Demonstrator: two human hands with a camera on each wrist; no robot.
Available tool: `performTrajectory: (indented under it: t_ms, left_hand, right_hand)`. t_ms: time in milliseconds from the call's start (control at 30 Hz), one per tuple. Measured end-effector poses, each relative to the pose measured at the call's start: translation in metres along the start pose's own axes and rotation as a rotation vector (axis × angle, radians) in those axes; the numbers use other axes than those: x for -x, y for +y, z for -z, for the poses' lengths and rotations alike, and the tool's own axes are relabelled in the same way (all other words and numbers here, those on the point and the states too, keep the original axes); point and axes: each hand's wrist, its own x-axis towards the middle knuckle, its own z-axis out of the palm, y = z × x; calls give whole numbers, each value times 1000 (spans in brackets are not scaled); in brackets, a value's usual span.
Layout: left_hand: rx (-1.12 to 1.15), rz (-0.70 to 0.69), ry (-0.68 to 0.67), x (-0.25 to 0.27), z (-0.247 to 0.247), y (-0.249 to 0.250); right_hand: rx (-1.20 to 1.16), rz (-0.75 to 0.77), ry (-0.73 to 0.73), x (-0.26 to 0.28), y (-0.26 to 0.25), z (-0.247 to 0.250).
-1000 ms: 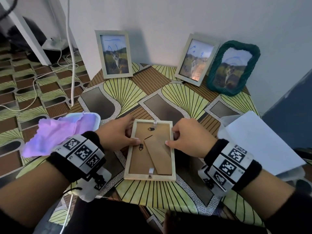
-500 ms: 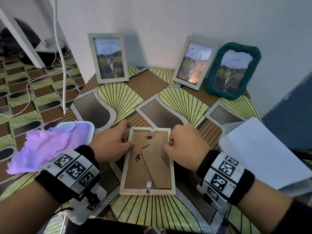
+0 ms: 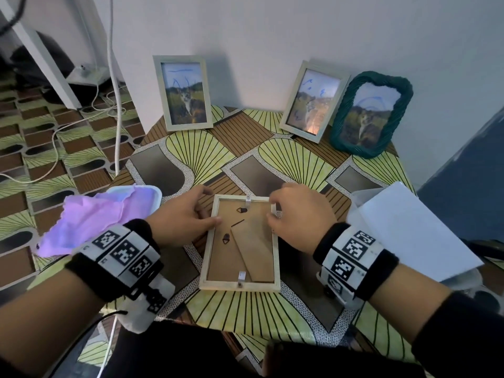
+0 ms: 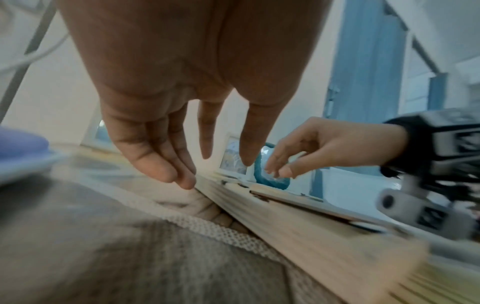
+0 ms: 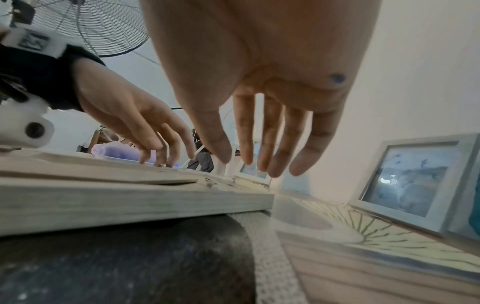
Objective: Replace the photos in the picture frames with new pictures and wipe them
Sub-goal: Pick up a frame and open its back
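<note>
A pale wooden picture frame (image 3: 240, 285) lies face down on the patterned table (image 3: 245, 309), its brown backing and folded stand facing up. My left hand (image 3: 188, 216) is at its upper left. The thumb lies on the left rail and the straight fingers (image 4: 182, 181) touch the frame's outer side (image 4: 298, 230). My right hand (image 3: 297, 214) is over the top right corner. Its fingers (image 5: 270, 164) hang loosely just above the frame (image 5: 130, 201) and hold nothing. Small metal tabs sit at the middle of the top and bottom rails.
Three frames with cat photos lean against the back wall: a pale one (image 3: 185, 94), another pale one (image 3: 312, 100) and a green woven one (image 3: 371, 113). A purple cloth (image 3: 95, 216) lies in a white tray at left. White sheets (image 3: 409, 227) lie at right. Cables (image 3: 114, 105) run over the floor at left.
My right hand has slid from the frame's right rail up to its top right corner. The left hand has stayed at the left rail. The frame has not visibly moved.
</note>
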Motion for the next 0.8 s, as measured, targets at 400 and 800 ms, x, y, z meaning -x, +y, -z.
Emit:
performTrajectory:
  t_ms: [400,800]
  left_hand:
    - [-381,-379,-59,138,-13,-24]
    - [-702,-207,-138,117,-17,-38]
  right_hand:
    - [84,202,-381,-20,10,-10]
    - [192,27,-283,20,2,3]
